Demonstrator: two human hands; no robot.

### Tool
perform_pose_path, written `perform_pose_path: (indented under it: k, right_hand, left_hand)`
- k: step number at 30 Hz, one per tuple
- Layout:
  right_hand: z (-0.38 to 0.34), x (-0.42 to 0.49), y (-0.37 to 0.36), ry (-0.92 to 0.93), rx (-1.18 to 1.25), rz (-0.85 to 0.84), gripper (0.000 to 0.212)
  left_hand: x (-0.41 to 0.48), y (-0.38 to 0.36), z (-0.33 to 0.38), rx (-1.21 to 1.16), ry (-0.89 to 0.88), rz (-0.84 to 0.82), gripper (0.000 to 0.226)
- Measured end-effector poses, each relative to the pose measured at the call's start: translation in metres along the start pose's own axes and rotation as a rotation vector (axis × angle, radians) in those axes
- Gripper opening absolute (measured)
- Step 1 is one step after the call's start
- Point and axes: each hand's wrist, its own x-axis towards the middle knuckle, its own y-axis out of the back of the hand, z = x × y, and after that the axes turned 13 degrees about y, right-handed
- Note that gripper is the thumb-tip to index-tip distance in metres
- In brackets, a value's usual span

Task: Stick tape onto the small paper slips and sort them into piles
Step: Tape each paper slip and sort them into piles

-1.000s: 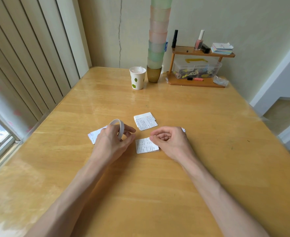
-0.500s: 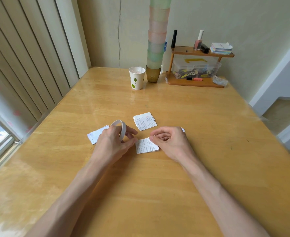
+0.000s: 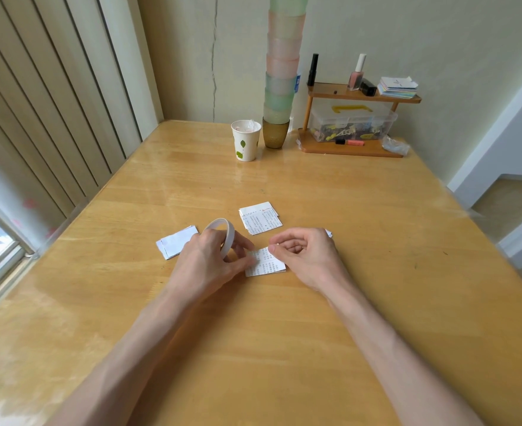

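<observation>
My left hand [image 3: 208,262] holds a white ring of tape [image 3: 222,233] upright, its thumb resting on the left edge of a printed paper slip [image 3: 265,263] that lies on the wooden table [image 3: 345,302]. My right hand [image 3: 307,255] is curled over the slip's right side, fingertips pinched near its top edge. A pile of printed slips [image 3: 261,218] lies just beyond the hands. Left of my left hand sits a pile of blank-side-up slips [image 3: 175,245]. A white paper corner [image 3: 329,233] pokes out behind my right hand.
At the table's far end stand a paper cup [image 3: 245,144], a tall stack of coloured cups [image 3: 281,75] and a small wooden shelf [image 3: 350,147] with a plastic box, bottles and cards. Vertical blinds [image 3: 53,118] and a window run along the left.
My left hand with the tape ring has shifted slightly right, onto the slip's left edge. My right hand has barely moved.
</observation>
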Motion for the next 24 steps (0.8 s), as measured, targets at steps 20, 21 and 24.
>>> perform_pose_path:
  k: [20,21,24]
  right_hand:
    - [0.0034,0.0,-0.0025,0.058,-0.086,0.013,0.015]
    - [0.0035,-0.0004,-0.0028,0.073,-0.099,0.017,0.016]
    - [0.005,-0.0008,-0.0049,0.125,-0.162,0.026,0.017]
  left_hand:
    - [0.0011,-0.0065,-0.0005,0.062,0.031,0.005,0.017]
    - [0.0013,-0.0065,-0.0004,0.06,0.033,0.0,0.017]
    - [0.0018,-0.007,-0.0001,0.058,0.035,-0.008,0.02]
